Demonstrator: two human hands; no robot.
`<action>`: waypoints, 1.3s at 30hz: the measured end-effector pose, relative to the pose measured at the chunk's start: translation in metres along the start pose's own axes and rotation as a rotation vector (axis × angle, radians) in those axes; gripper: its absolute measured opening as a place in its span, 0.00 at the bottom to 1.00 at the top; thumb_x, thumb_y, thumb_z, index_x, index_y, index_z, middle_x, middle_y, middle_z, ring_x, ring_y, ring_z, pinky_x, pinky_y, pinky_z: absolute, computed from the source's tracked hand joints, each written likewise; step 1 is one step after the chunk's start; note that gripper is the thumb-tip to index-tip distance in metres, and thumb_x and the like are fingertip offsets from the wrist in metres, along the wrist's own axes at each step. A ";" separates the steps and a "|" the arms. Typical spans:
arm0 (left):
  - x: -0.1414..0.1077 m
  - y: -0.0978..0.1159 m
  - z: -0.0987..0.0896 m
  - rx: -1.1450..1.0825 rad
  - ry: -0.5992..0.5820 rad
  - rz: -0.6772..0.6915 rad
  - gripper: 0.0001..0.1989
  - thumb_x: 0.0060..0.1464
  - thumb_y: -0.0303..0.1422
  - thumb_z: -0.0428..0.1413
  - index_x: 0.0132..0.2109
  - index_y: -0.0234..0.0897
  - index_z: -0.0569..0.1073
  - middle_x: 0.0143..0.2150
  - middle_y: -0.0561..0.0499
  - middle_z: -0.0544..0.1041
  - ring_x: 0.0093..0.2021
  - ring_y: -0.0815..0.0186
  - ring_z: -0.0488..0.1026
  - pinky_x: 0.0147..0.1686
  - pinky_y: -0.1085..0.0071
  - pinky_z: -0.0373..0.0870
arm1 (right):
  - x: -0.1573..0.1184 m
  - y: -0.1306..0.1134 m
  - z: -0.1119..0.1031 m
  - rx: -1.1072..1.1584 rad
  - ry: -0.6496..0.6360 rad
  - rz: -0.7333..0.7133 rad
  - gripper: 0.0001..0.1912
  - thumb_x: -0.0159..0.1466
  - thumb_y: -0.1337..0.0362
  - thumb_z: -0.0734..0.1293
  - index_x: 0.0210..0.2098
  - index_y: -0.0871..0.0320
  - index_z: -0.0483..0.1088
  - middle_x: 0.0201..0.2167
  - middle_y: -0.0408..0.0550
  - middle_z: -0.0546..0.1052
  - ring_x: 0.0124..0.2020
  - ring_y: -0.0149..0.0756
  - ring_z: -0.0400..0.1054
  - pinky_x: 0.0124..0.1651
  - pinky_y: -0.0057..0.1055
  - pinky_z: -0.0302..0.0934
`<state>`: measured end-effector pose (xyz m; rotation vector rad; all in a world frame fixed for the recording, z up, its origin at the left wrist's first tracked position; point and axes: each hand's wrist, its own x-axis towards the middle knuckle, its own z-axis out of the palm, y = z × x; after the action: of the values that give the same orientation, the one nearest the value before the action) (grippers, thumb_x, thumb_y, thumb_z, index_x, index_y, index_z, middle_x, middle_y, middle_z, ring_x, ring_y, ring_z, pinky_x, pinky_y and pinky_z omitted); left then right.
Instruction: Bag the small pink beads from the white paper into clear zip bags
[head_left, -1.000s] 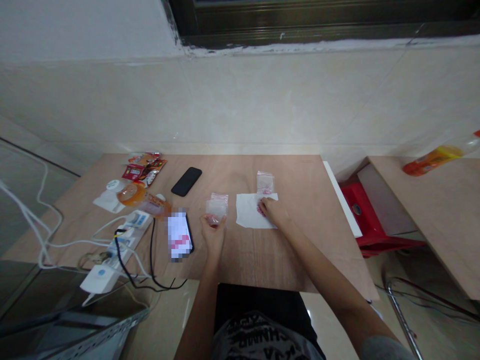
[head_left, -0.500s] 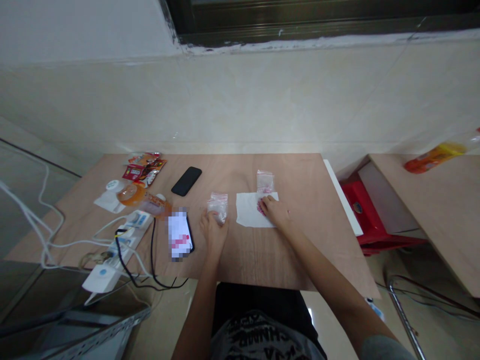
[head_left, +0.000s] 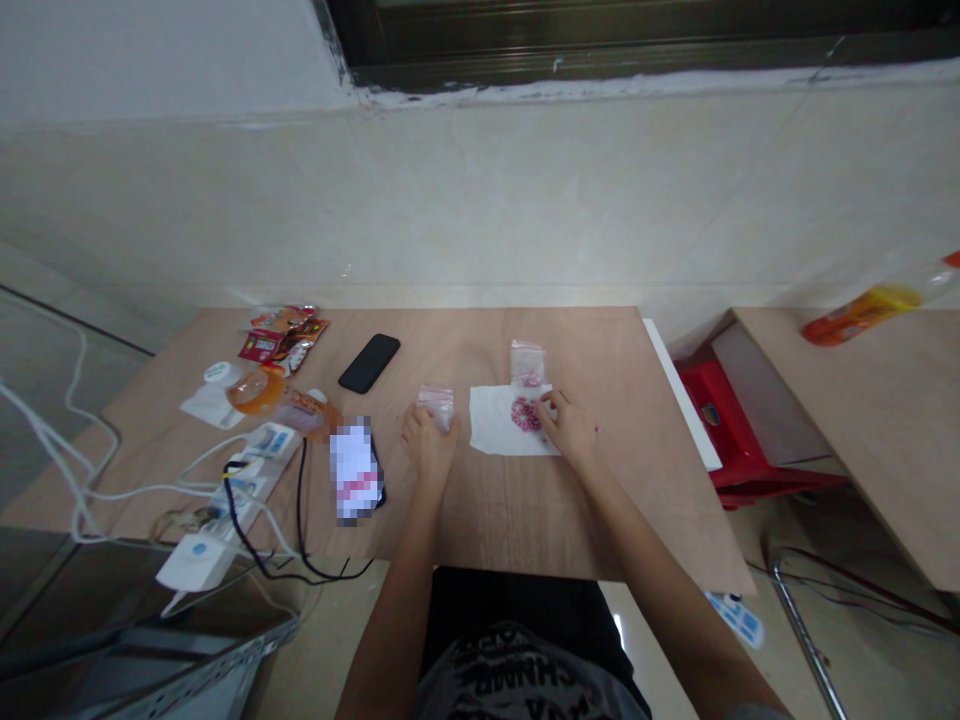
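My left hand [head_left: 430, 440] rests on the near part of a clear zip bag [head_left: 438, 402], with its fingers apart. A white paper sheet [head_left: 491, 422] lies right of it, carrying a small heap of pink-red beads [head_left: 526, 414]. At the sheet's right edge, my right hand [head_left: 568, 428] has thumb and fingers bent close together beside the heap; whatever they may pinch is too small to make out. Another clear bag [head_left: 528, 360], with some pink beads at its bottom, touches the sheet's far edge.
A black phone [head_left: 369, 363], a lit phone [head_left: 356, 472], an orange drink bottle [head_left: 281, 400] and snack packets [head_left: 285, 340] lie to the left. Cables run around a white power strip [head_left: 232, 505]. A red stool [head_left: 724, 430] stands right of the table [head_left: 517, 510].
My right hand has moved right, off the bead heap, uncovering it. My left hand has shifted slightly, with its fingers still at the bag.
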<state>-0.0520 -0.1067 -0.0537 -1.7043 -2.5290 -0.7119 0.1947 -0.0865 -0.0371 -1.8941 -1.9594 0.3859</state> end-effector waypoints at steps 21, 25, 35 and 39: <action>0.040 0.003 0.003 0.096 -0.193 0.176 0.31 0.61 0.43 0.49 0.68 0.41 0.56 0.66 0.34 0.59 0.62 0.43 0.61 0.56 0.47 0.61 | -0.040 0.068 -0.021 0.255 0.072 0.051 0.15 0.62 0.57 0.59 0.36 0.59 0.74 0.34 0.52 0.75 0.32 0.39 0.69 0.38 0.34 0.63; 0.035 -0.007 0.025 0.083 -0.205 0.210 0.30 0.64 0.46 0.43 0.69 0.40 0.55 0.70 0.34 0.52 0.69 0.44 0.52 0.62 0.45 0.53 | -0.026 0.049 -0.016 0.326 0.027 -0.018 0.15 0.63 0.57 0.61 0.37 0.60 0.75 0.33 0.52 0.76 0.31 0.38 0.69 0.37 0.33 0.62; 0.035 -0.008 0.034 0.049 -0.239 0.194 0.28 0.65 0.39 0.41 0.69 0.39 0.54 0.73 0.37 0.46 0.73 0.51 0.41 0.66 0.43 0.42 | 0.010 0.008 0.005 0.145 -0.160 -0.085 0.12 0.66 0.59 0.63 0.41 0.57 0.75 0.38 0.51 0.77 0.35 0.37 0.70 0.38 0.30 0.59; 0.037 -0.007 0.032 0.050 -0.260 0.192 0.29 0.65 0.39 0.42 0.70 0.38 0.53 0.73 0.36 0.46 0.72 0.50 0.42 0.66 0.44 0.42 | 0.011 0.005 0.011 0.084 -0.179 -0.087 0.12 0.66 0.58 0.63 0.43 0.56 0.75 0.39 0.50 0.77 0.35 0.37 0.71 0.37 0.30 0.59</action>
<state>-0.0657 -0.0644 -0.0758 -2.1088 -2.4614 -0.4369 0.1941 -0.0744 -0.0480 -1.7685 -2.0963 0.6210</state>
